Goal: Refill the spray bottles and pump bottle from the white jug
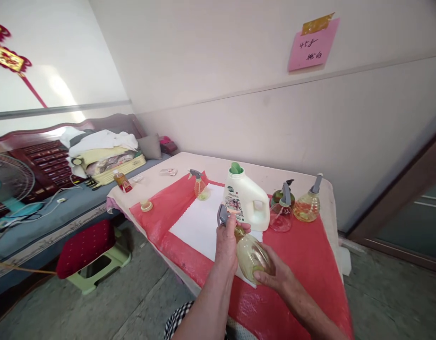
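A pale yellow, see-through spray bottle (249, 255) with a grey spray head is tilted over the table's near side. My left hand (227, 241) is closed around its neck, just under the spray head. Round the bottle's lower body, my right hand (279, 274) is wrapped with the thumb near the base. Right behind the hands stands a white detergent jug (257, 192), with a green piece (235, 168) in its mouth. Under these lie a white sheet (194, 229) and a red plastic cover (292, 274).
Right of the jug stand a pinkish spray bottle (280, 218), a dark green one (290, 196) and an amber one (307, 207). Another sprayer (201, 190) and a round lid (146, 206) are farther left, with a small bottle (122, 181). A stool (93, 264) stands left of the table.
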`<state>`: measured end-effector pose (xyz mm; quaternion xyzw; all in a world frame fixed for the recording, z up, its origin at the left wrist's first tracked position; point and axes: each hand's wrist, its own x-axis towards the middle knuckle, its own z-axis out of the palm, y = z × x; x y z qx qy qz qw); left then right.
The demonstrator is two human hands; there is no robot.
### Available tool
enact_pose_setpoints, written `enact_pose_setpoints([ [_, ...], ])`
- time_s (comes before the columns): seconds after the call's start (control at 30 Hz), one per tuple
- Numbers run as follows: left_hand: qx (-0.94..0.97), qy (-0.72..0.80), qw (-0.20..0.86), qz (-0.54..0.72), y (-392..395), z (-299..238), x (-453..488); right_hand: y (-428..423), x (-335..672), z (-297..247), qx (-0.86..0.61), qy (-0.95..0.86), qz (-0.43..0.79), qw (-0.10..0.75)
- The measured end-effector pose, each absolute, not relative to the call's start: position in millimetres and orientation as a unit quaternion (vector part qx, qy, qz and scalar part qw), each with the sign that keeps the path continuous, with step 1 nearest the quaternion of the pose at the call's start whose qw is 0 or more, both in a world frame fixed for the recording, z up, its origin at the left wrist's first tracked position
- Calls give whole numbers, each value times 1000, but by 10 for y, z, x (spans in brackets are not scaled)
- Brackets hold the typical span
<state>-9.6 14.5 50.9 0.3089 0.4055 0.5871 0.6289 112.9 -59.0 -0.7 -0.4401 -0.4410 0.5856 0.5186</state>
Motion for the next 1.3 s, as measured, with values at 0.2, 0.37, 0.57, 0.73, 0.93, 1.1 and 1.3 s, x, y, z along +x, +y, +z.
enact_pose_setpoints([
  [0.2, 321, 406, 651, 555, 113, 493, -45, -629, 1077, 66, -508, -533, 482, 475],
  [0.37, 258, 404, 597, 644, 342, 548, -309, -593, 1112, 11, -637, -524, 420, 377],
  [0.57, 80, 434, 428, 789, 657, 520, -1041, -509, 1270, -50, -703, -475, 357, 392],
  [0.73, 61, 435, 421, 794, 668, 491, -1131, -518, 1139, -134, -667, -507, 346, 423],
  [0.93, 52, 412, 436, 798, 675, 579, -1069, -361, 799, -327, -654, -549, 322, 408],
  [1.1, 37, 403, 432, 806, 653, 650, -1159, 2, 503, -527, -638, -552, 311, 438],
  [1.3, 1, 400, 456, 795, 638, 719, -1239, 68, 397, -640, -644, -543, 310, 441],
])
